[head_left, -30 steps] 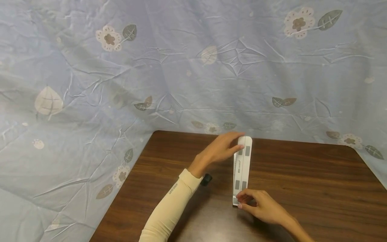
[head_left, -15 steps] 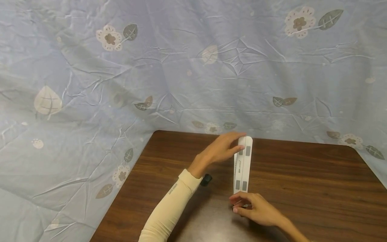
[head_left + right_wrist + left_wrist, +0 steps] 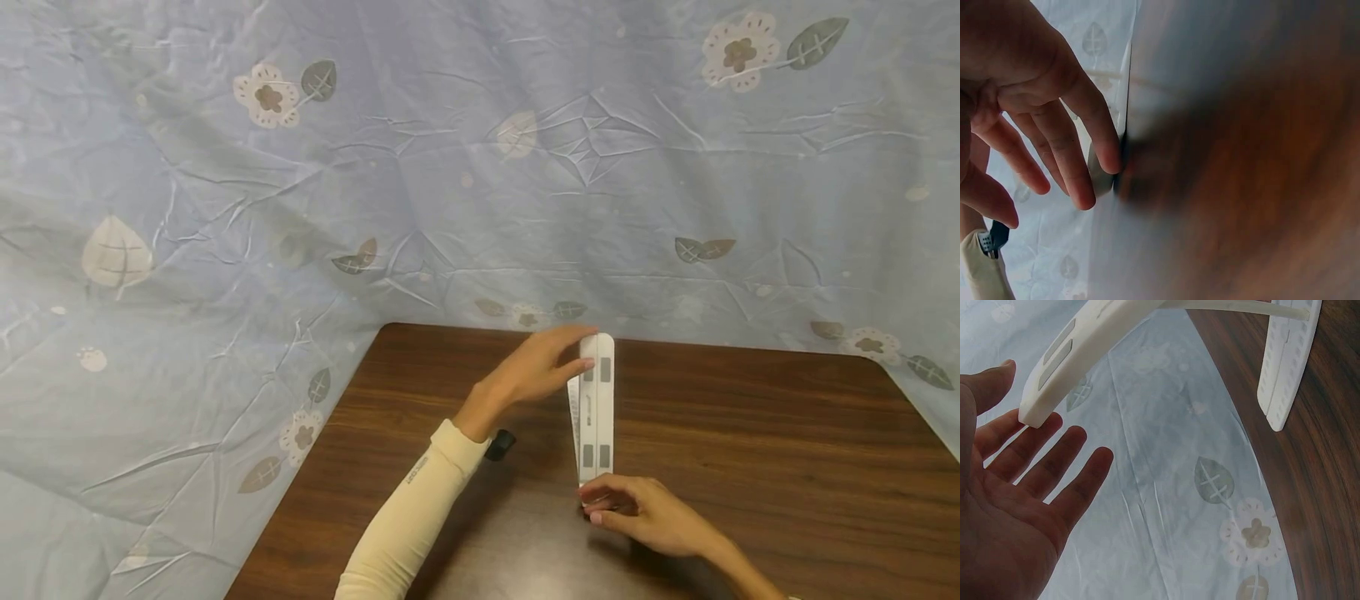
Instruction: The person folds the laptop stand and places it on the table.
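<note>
A white folding laptop stand (image 3: 597, 408), with grey pads along its top, stands on the table partly unfolded. My left hand (image 3: 528, 367) is at its far upper end. In the left wrist view the stand's raised arm ends between my spread thumb and fingers (image 3: 1035, 456), fingertips right at its tip; a ribbed base bar (image 3: 1288, 362) shows at the upper right. My right hand (image 3: 641, 512) is by the near lower end, fingers bent lightly over it and covering part of it. In the right wrist view its thumb (image 3: 991, 200) is well apart from the fingers.
The dark wooden table (image 3: 750, 433) reaches back to a pale blue floral curtain (image 3: 450, 192). A small black device (image 3: 498, 445) sits at my left wrist, below the cream sleeve (image 3: 420, 508).
The stand's top has shifted slightly left together with my left hand, and the lower part shows more on its left side. My right hand first slid left over the near end, then slightly back right.
</note>
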Demonstrator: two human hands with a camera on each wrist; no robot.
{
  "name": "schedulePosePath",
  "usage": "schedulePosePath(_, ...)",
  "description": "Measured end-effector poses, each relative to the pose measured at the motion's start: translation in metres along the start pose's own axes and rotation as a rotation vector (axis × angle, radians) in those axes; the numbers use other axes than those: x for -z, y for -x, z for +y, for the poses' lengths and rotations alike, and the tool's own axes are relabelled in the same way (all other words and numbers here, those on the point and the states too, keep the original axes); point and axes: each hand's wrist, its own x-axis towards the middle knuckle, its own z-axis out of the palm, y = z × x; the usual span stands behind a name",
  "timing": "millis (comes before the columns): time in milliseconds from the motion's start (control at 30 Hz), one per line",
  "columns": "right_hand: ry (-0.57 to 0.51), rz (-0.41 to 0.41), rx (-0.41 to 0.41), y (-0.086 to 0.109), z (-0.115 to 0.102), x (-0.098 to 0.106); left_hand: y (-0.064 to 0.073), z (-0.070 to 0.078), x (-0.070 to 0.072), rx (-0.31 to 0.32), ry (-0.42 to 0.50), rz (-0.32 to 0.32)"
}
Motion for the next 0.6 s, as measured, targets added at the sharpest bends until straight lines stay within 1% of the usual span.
schedulePosePath(200, 0.047, 0.022, -0.002, 0.002, 0.003, 0.005, 0.006, -0.001, 0.005, 0.008, 0.008, 0.015)
schedulePosePath(433, 0.029, 0.018, -0.016, 0.002, 0.004, 0.010, 0.015, -0.003, 0.009, 0.018, -0.004, 0.021)
schedulePosePath(600, 0.012, 0.009, -0.019, 0.002, 0.005, 0.014, 0.023, -0.004, 0.013, 0.031, 0.001, 0.039)
